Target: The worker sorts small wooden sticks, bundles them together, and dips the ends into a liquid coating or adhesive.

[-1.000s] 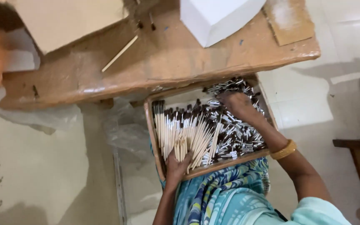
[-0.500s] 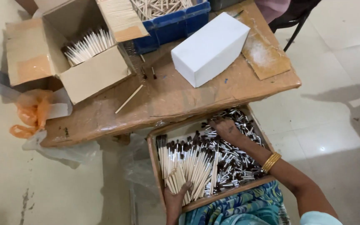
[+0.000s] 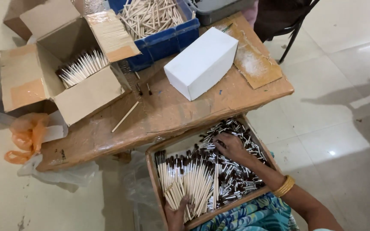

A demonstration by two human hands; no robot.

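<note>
Brown paper covers the wooden table (image 3: 180,113) ahead of us, and on it sit an open cardboard box (image 3: 65,77) of pale sticks, a blue crate (image 3: 168,40) heaped with more sticks, and a closed white box (image 3: 202,62). One loose stick (image 3: 125,116) lies on the paper between the cardboard box and the table's near edge. Below the table, on our lap, rests a shallow wooden tray (image 3: 153,171) holding a bundle of wooden-handled brushes (image 3: 193,182) on its left side and a pile of small metal ferrules (image 3: 236,171) on its right. Our right hand (image 3: 232,147), a gold bangle (image 3: 284,186) at the wrist, lies palm down on the ferrules with fingers loosely spread, clamped on nothing. Our left hand (image 3: 177,214) presses against the near ends of the brushes, fingers curled up over them.
</note>
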